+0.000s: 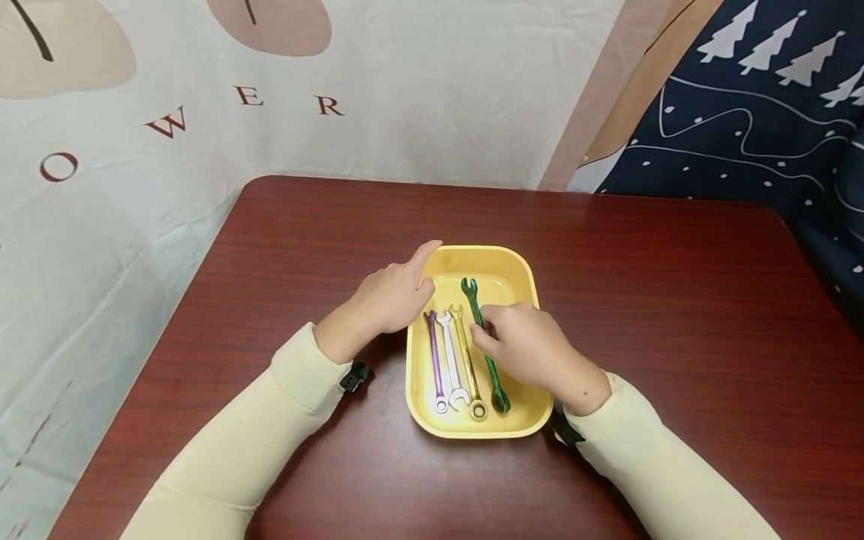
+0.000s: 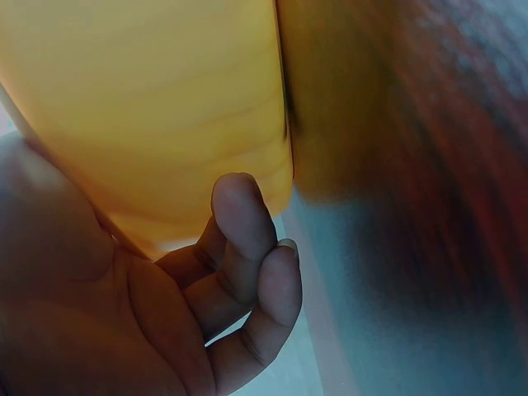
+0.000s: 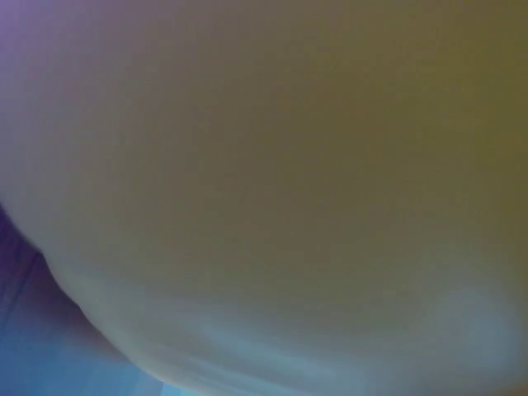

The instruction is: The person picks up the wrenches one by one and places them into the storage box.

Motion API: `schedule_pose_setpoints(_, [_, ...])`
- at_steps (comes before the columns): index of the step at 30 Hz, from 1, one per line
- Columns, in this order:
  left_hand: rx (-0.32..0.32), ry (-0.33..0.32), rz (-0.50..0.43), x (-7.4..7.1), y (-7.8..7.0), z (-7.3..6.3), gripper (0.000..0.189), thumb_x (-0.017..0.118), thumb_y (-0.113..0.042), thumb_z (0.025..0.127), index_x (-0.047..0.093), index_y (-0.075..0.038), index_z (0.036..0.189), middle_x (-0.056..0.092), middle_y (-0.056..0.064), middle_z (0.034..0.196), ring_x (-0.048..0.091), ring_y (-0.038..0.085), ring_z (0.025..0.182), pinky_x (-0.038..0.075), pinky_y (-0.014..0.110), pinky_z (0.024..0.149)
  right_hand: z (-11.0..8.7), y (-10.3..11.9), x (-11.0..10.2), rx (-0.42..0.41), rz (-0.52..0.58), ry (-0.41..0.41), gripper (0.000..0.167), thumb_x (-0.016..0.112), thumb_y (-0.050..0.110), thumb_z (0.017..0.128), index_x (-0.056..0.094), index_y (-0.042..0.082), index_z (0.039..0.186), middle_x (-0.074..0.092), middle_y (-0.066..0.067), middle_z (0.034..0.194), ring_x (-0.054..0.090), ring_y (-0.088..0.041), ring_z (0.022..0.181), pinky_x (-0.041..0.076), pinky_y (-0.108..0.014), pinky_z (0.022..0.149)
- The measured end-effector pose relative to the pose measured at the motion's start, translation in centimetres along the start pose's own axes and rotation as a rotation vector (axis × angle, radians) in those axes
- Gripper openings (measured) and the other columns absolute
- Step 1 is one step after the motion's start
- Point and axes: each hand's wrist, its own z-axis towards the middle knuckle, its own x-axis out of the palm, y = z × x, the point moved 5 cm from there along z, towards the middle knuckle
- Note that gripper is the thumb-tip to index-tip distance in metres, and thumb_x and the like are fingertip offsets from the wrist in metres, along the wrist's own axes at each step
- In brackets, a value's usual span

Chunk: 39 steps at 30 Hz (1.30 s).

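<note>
A yellow tray [image 1: 472, 429] holds a purple wrench [image 1: 435, 364], a silver wrench [image 1: 451, 360], a gold wrench [image 1: 467, 360] and a green wrench [image 1: 470, 292], lying side by side lengthwise. My right hand [image 1: 529, 341] reaches in over the right rim and pinches the green wrench near its middle, thumb and index finger at the shaft. My left hand [image 1: 394, 296] holds the tray's upper left side, thumb over the rim and index finger stretched toward the far corner. In the left wrist view, curled fingers [image 2: 243, 219] lie against the tray's wall.
The tray stands on a dark red wooden table [image 1: 324, 217]. Behind it hang a pale cloth [image 1: 439, 97] with printed letters and a navy cloth [image 1: 729, 127] with white trees. The right wrist view is mostly filled by a blurred pale surface.
</note>
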Motion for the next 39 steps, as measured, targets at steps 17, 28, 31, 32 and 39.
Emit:
schedule_pose_setpoints(17, [-0.001, 0.003, 0.008, -0.1, -0.1, -0.1, 0.061, 0.032, -0.032, 0.103, 0.011, -0.031, 0.160, 0.057, 0.005, 0.068, 0.057, 0.023, 0.060, 0.044, 0.037, 0.057, -0.1, 0.2, 0.4, 0.021, -0.136, 0.020, 0.043, 0.062, 0.031, 0.096, 0.044, 0.020, 0.059, 0.041, 0.006, 0.051, 0.044, -0.013, 0.051, 0.032, -0.031, 0.046])
schedule_pose_setpoints(28, [0.001, 0.004, 0.007, -0.1, -0.1, 0.0, 0.060, 0.032, -0.032, 0.104, 0.011, -0.031, 0.160, 0.053, 0.003, 0.064, 0.056, 0.023, 0.057, 0.044, 0.038, 0.056, 0.0, 0.1, 0.9, 0.055, -0.194, 0.017, 0.046, 0.064, 0.034, 0.093, 0.044, 0.021, 0.054, 0.041, 0.006, 0.049, 0.044, -0.013, 0.048, 0.032, -0.032, 0.044])
schedule_pose_setpoints(31, [0.000, 0.002, 0.006, -0.1, -0.1, 0.0, 0.060, 0.031, -0.032, 0.104, 0.011, -0.032, 0.160, 0.053, 0.002, 0.064, 0.055, 0.022, 0.057, 0.044, 0.038, 0.057, 0.0, 0.1, 1.0, 0.049, -0.214, 0.031, 0.047, 0.065, 0.034, 0.093, 0.045, 0.021, 0.052, 0.041, 0.006, 0.048, 0.044, -0.013, 0.047, 0.032, -0.032, 0.043])
schedule_pose_setpoints(32, [0.001, 0.001, 0.007, -0.1, -0.1, 0.0, 0.060, 0.031, -0.032, 0.104, 0.011, -0.032, 0.160, 0.053, 0.003, 0.064, 0.055, 0.022, 0.057, 0.044, 0.038, 0.057, 0.0, 0.1, 1.0, 0.046, -0.222, 0.038, 0.047, 0.066, 0.034, 0.092, 0.045, 0.021, 0.052, 0.041, 0.006, 0.048, 0.044, -0.013, 0.046, 0.032, -0.032, 0.043])
schedule_pose_setpoints(39, [0.000, 0.001, 0.004, -0.1, 0.0, -0.1, 0.060, 0.032, -0.031, 0.103, 0.011, -0.032, 0.160, 0.053, 0.003, 0.064, 0.055, 0.023, 0.058, 0.043, 0.038, 0.057, 0.0, 0.2, 1.3, 0.043, -0.276, 0.079, 0.045, 0.064, 0.034, 0.092, 0.047, 0.021, 0.052, 0.047, 0.005, 0.050, 0.047, -0.015, 0.047, 0.034, -0.035, 0.043])
